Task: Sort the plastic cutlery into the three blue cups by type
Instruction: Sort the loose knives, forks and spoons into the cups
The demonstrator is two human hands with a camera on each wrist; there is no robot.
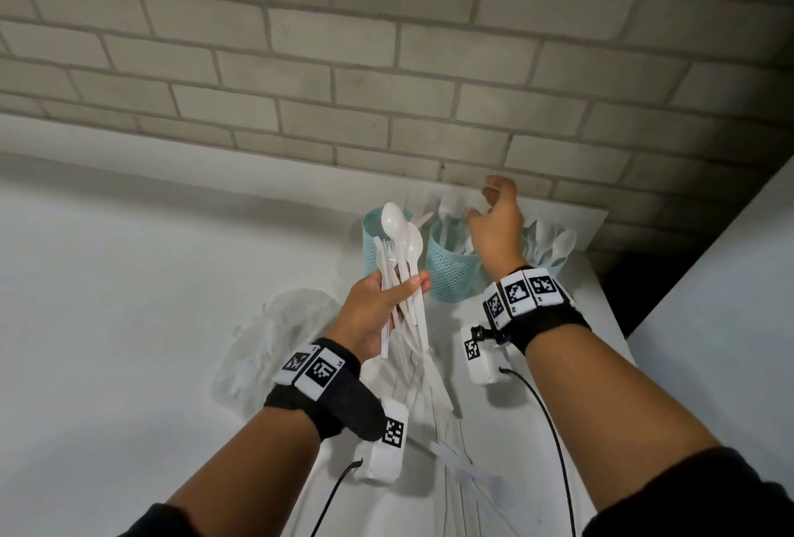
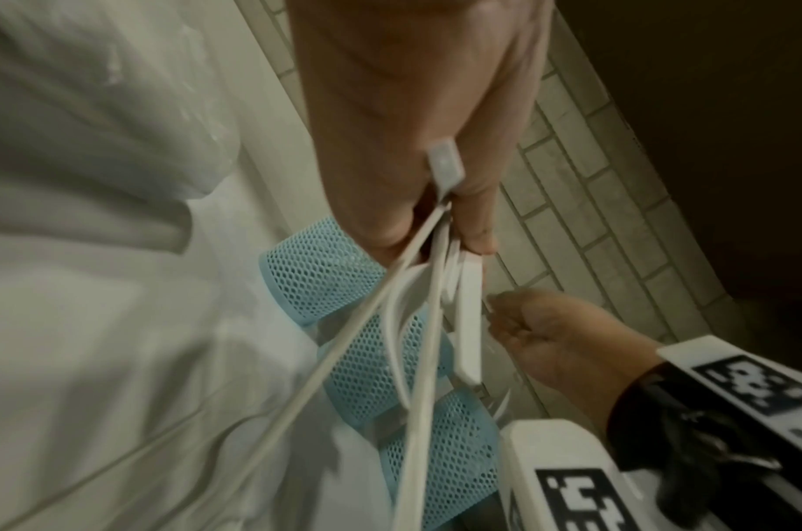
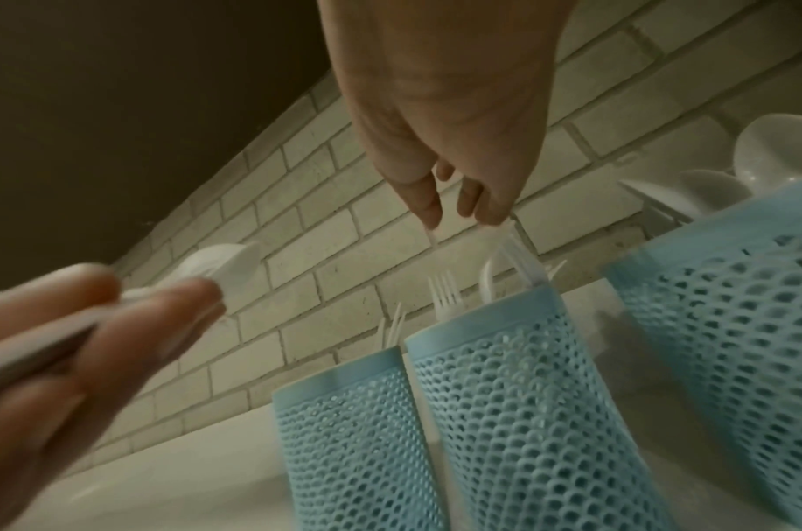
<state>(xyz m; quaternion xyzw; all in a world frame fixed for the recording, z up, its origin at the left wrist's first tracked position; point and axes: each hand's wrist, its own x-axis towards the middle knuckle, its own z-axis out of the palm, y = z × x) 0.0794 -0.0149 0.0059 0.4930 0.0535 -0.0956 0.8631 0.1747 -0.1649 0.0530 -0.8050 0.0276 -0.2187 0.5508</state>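
Left hand grips cutlery bundle beside middle cup; right hand above it, fingers loose, apparently empty. Light, stiff, slippery; take by handles.

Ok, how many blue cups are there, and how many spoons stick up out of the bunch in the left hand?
Blue cups: 3
Spoons sticking up out of the bunch that the left hand holds: 2
Total: 5
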